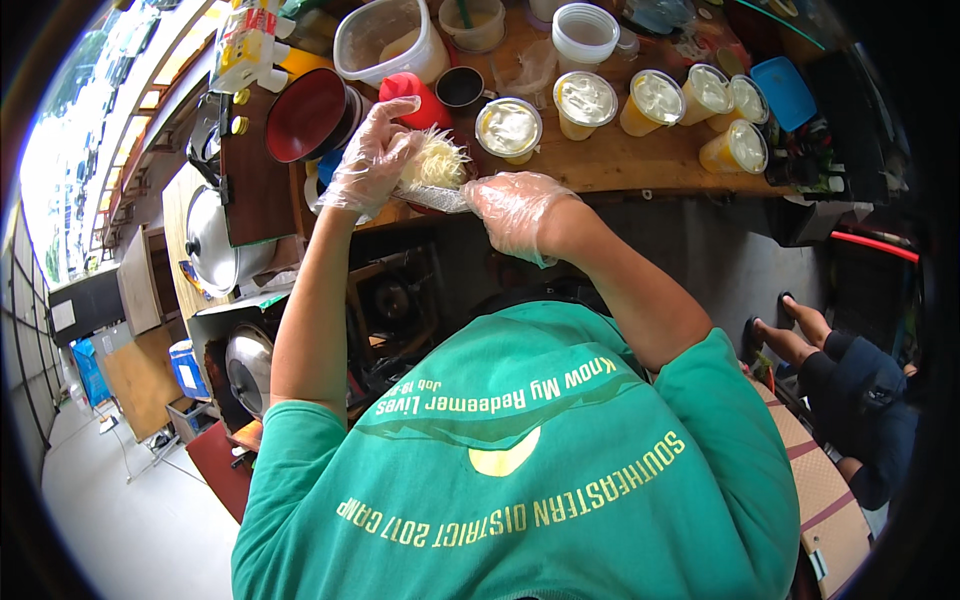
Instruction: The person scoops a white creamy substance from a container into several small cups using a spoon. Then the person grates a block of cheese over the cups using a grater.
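Wooden table point(605, 168): one, and its near edge ran beside the hands.
White tub point(385, 52): one, at the table's far side.
Red bowl point(308, 115): one, tilted, at the left.
Left hand point(368, 165): one, gloved, its fingers curled and partly apart against the pale shreds point(440, 162); whether they were clamped I could not tell.
Right hand point(515, 210): one, gloved, its fingers together, clamped on the silver tool point(440, 199).
Filled cups point(585, 102): six, white-topped over yellow.
Silver tool: one, textured, under the shreds.
Pale shreds: one heap, creamy, thin, bristling outward, between the hands.
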{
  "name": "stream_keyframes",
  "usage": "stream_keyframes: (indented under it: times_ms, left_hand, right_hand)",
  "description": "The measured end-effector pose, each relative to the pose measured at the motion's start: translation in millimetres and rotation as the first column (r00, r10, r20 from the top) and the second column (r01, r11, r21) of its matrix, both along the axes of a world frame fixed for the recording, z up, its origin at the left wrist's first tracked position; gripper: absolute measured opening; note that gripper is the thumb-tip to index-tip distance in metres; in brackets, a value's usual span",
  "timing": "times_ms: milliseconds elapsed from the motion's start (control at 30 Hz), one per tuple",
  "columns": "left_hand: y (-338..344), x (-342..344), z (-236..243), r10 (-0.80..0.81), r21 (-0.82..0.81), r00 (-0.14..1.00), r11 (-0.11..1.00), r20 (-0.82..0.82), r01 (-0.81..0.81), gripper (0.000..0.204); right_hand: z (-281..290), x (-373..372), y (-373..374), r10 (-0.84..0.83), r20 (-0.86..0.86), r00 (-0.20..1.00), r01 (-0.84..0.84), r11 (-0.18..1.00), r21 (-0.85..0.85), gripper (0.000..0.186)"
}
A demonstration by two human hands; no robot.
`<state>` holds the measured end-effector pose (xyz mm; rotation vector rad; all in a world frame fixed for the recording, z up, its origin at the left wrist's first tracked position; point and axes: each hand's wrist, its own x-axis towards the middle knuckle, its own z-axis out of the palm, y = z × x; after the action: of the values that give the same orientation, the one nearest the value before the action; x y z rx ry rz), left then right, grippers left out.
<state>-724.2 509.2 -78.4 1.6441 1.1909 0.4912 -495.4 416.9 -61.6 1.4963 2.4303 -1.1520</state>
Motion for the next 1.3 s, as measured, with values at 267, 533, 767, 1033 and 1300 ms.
stream_keyframes:
  times_ms: [267, 533, 767, 1033, 1300]
  left_hand:
    - [-11, -1, 13, 0.016, 0.084, 0.998, 0.996, 0.055, -0.020, 0.042]
    - [-47, 10, 27, 0.232, -0.256, 0.919, 0.955, 0.320, -0.152, 0.045]
    - [-24, -10, 6, 0.336, -0.004, 0.915, 0.939, 0.226, -0.343, 0.033]
    - [-22, -2, 17, 0.044, 0.209, 0.998, 0.976, 0.048, -0.053, 0.026]
    - [-1, -20, 10, 0.042, 0.208, 0.843, 0.975, -0.537, 0.083, 0.035]
  right_hand:
    - [4, 1, -1, -0.003, 0.003, 1.000, 0.003, 1.000, 0.030, 0.021]
    - [7, -6, 6, -0.012, 0.016, 1.000, 0.010, 0.986, 0.167, 0.027]
    - [4, 5, 3, -0.103, 0.021, 0.994, 0.097, 0.975, 0.198, 0.030]
    - [-1, 3, 3, -0.119, -0.023, 0.993, 0.122, 0.971, 0.204, 0.029]
    - [16, 5, -21, -0.039, 0.085, 0.996, 0.022, 0.983, 0.184, 0.025]
